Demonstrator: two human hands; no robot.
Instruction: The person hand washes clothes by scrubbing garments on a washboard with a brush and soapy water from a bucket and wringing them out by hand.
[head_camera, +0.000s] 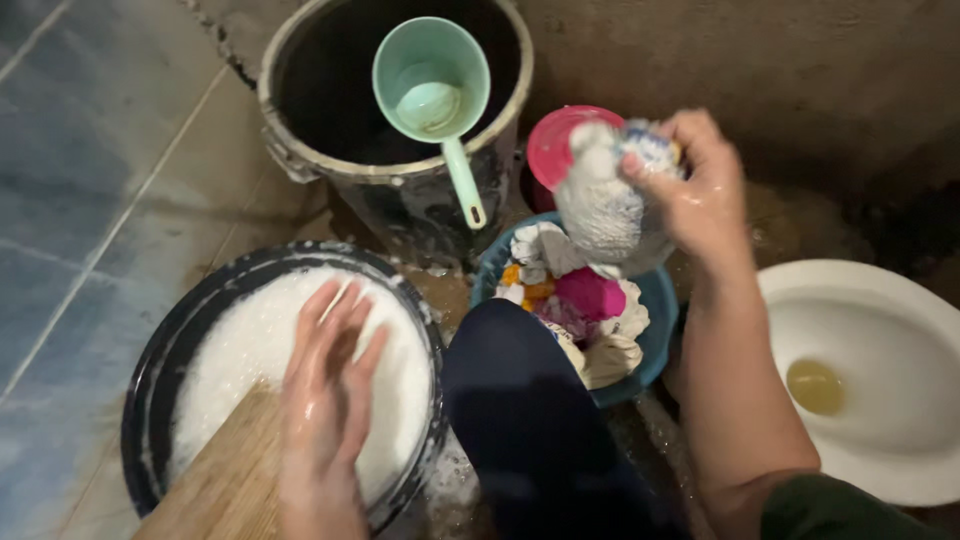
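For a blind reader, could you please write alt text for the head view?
The right hand lifts a wet white cloth over a blue basin of laundry, while the left hand rests open over a black tub of foamy suds.

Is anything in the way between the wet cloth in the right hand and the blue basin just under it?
Nothing visible. The right hand holds the wrung cloth directly above the blue basin, with only the basin's own laundry pile beneath it.

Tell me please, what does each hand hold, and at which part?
The right hand grips a wet white cloth by its upper end, above the blue basin. The left hand holds nothing; it rests open over the foamy tub.
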